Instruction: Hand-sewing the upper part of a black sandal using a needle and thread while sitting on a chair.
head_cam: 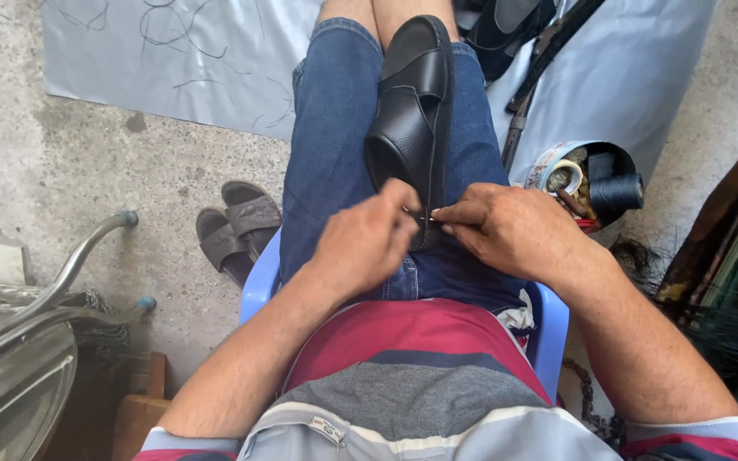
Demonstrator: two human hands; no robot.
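Here, the black leather sandal (412, 111) lies sole-sideways on the seated person's lap, braced between the thighs, while left hand (367, 243) and right hand (506, 226) pinch closed at its heel edge on something too small to identify; right of the sandal, a round tin (557, 166) holds dark thread spools (617, 192).

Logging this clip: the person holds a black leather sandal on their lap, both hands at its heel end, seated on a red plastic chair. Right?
Not quite: the chair is blue, as the head view shows. The black sandal does lie on the lap, with the left hand and right hand at its near end.
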